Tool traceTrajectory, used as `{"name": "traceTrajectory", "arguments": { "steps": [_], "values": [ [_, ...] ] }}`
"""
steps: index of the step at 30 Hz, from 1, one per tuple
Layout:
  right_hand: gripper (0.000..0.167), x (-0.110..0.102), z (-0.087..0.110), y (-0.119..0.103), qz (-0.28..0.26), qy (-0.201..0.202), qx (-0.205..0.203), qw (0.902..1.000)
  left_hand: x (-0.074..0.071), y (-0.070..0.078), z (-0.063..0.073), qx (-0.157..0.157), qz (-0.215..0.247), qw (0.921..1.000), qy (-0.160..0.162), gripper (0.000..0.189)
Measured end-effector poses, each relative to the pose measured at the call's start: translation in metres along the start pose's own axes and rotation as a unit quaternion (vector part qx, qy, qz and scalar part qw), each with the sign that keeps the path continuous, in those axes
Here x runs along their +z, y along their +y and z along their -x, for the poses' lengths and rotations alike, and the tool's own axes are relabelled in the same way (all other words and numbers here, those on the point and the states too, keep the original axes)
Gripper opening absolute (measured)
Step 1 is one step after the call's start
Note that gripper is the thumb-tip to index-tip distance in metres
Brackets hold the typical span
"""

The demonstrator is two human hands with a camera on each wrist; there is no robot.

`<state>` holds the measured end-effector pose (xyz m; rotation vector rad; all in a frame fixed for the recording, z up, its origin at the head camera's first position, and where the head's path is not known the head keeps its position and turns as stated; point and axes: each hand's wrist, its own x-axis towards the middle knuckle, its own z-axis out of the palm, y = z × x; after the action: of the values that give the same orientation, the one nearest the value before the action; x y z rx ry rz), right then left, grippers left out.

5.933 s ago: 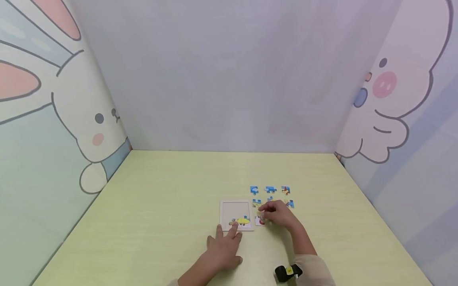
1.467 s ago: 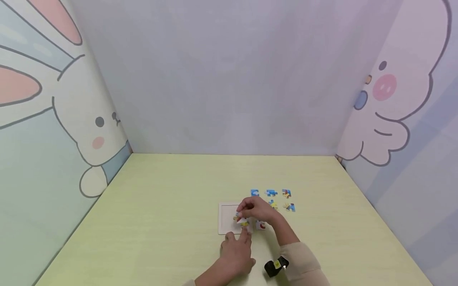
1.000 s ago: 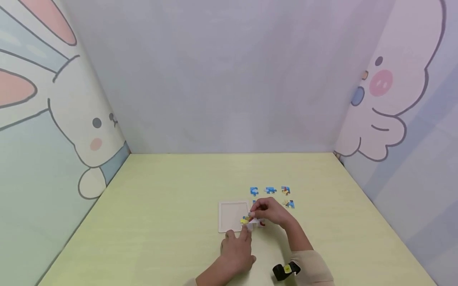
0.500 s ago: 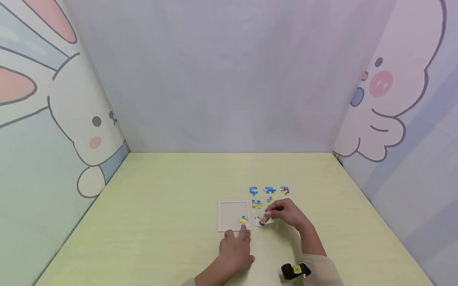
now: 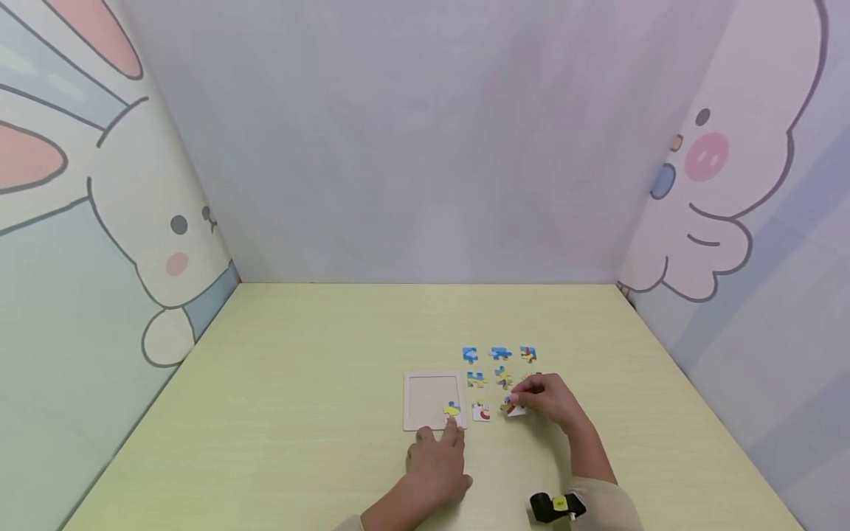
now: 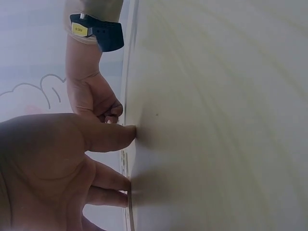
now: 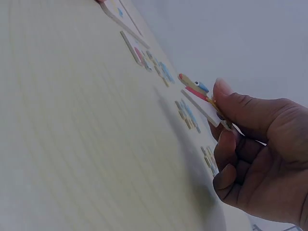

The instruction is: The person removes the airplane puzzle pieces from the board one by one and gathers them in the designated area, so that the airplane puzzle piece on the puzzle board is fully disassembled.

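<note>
My right hand point(image 5: 553, 398) pinches a jigsaw piece point(image 5: 515, 409) between thumb and fingers, to the right of the wooden puzzle tray point(image 5: 407, 402). In the right wrist view this puzzle piece point(image 7: 199, 103) is tilted above the table, showing white, red, brown and blue. One yellow, blue and white piece point(image 5: 451, 408) lies in the tray's lower right corner. My left hand point(image 5: 437, 466) is spread on the table, its extended index finger at that piece and the tray's near edge. A white and red piece point(image 5: 481, 411) lies between the tray and the held piece.
Behind the right hand, a back row holds blue pieces point(image 5: 500, 353) and a red and blue one point(image 5: 527, 354). Yellow and blue pieces point(image 5: 476, 379) make a middle row, partly hidden by the hand. Printed walls enclose the pale table point(image 5: 319, 354) at back and sides.
The tray held two pieces at first; now one shows there. My right hand has carried a piece from over the tray rightward, past the white and red piece. My left hand stays by the tray.
</note>
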<state>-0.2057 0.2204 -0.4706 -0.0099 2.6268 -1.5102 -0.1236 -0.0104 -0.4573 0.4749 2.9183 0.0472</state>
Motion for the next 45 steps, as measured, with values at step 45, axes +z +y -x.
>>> {"name": "traceTrajectory", "arguments": {
  "steps": [45],
  "values": [
    [0.02, 0.021, 0.002, -0.005, 0.067, 0.018, -0.06, 0.9958, -0.012, -0.019, 0.004, 0.058, 0.02, 0.9975, 0.036, 0.057]
  ]
}}
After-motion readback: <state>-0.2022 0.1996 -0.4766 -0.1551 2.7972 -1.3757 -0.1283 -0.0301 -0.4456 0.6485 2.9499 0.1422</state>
